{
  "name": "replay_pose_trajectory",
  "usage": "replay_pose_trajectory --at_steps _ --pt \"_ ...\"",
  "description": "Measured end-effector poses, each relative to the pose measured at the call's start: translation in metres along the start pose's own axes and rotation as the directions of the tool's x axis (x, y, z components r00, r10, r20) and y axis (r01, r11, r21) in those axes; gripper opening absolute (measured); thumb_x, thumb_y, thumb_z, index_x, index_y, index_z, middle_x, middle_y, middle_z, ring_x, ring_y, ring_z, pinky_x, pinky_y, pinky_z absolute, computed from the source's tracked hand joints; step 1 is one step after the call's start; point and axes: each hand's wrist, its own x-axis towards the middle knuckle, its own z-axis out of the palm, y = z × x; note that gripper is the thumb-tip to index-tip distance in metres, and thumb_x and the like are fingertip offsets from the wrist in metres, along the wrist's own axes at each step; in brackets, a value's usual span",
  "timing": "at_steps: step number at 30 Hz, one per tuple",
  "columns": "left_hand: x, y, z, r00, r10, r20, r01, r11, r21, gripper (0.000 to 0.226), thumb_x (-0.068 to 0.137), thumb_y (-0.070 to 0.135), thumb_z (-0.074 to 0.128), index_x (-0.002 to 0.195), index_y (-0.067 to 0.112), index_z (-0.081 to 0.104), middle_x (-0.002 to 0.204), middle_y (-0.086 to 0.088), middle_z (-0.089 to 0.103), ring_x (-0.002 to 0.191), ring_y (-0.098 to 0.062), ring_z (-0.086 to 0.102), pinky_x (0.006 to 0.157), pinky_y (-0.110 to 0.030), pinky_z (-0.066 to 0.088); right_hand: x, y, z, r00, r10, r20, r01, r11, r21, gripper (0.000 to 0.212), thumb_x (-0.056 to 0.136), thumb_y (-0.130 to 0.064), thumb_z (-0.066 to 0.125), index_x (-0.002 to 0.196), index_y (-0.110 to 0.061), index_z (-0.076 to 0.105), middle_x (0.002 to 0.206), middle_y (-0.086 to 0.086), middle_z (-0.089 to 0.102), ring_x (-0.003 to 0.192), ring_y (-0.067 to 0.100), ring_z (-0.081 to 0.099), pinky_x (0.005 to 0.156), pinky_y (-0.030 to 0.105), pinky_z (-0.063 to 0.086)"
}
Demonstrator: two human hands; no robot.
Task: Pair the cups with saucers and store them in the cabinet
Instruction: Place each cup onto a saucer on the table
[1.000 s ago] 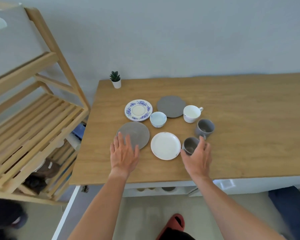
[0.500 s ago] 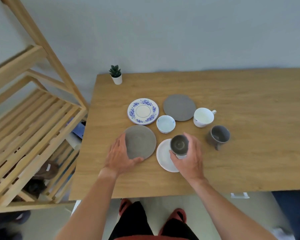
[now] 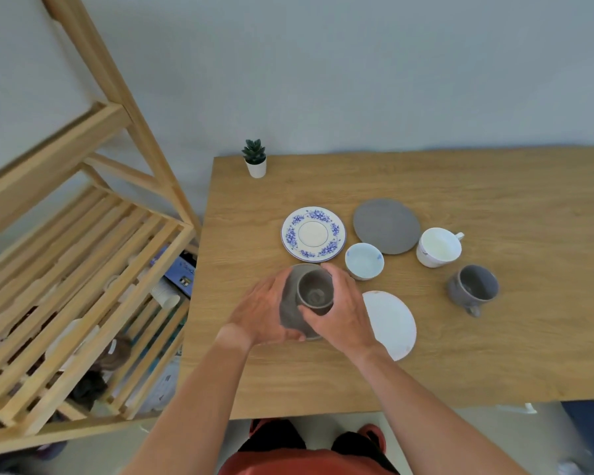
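My right hand [image 3: 343, 320] curled shut round a grey cup [image 3: 314, 293], mouth up, over a grey saucer [image 3: 290, 311]. My left hand [image 3: 263, 311] clamped that saucer's left rim, near the bench's [image 3: 460, 354] left edge, saucer tilted. White saucer [image 3: 393, 325] just beside, toward the front edge. Remaining cups and saucers sat toward the middle; right half open. Wooden shelf [image 3: 83, 269] stood off the left edge.

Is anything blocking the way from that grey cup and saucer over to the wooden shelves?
Nothing visible does. The grey cup and grey saucer sit between both hands near the table's left edge, and the wooden shelves stand just beyond it.
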Motion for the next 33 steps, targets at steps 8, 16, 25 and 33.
replay_pose_trajectory --at_steps 8,16,25,33 --pt "0.01 -0.018 -0.003 0.998 0.056 0.014 -0.054 0.993 -0.108 0.141 0.043 0.066 0.084 0.155 0.028 0.007 0.159 0.004 0.028 0.145 -0.015 0.027 0.118 -0.034 0.029 0.008 -0.007 0.012 0.998 0.033 0.057 -0.035 0.999 0.035 0.085 0.064 -0.039 0.084 0.137 -0.022 0.045 0.133 -0.008 0.055 0.126 0.01 0.051 0.102 0.036 0.048" --pt "0.012 -0.029 -0.017 0.985 0.163 0.057 -0.162 0.987 -0.026 0.137 0.047 0.079 0.077 0.155 0.029 0.01 0.161 0.008 0.023 0.147 -0.013 0.025 0.119 -0.038 0.028 0.008 -0.007 -0.003 0.992 -0.096 0.085 0.099 0.995 -0.029 0.086 0.07 -0.057 0.076 0.141 -0.022 0.041 0.139 -0.01 0.048 0.13 0.01 0.044 0.108 0.034 0.04" --pt "0.056 -0.021 -0.065 0.982 0.109 -0.157 -0.116 0.993 -0.038 0.097 0.071 0.079 0.058 0.149 0.029 0.028 0.152 0.001 0.04 0.138 -0.022 0.039 0.114 -0.042 0.034 0.047 0.036 -0.074 0.968 0.025 -0.25 -0.083 0.971 -0.223 0.061 0.089 -0.047 0.054 0.138 -0.012 0.046 0.145 0.013 0.041 0.137 0.029 0.036 0.113 0.047 0.03" --pt "0.133 0.065 -0.045 0.986 0.054 -0.159 -0.045 0.997 0.058 0.087 0.081 0.07 0.057 0.145 0.017 0.033 0.152 -0.005 0.036 0.139 -0.029 0.036 0.112 -0.043 0.029 0.032 0.1 -0.122 0.594 0.648 -0.476 -0.787 0.59 -0.178 0.098 0.07 -0.039 0.075 0.146 -0.009 0.021 0.151 0.022 0.019 0.137 0.041 0.025 0.114 0.052 0.02"
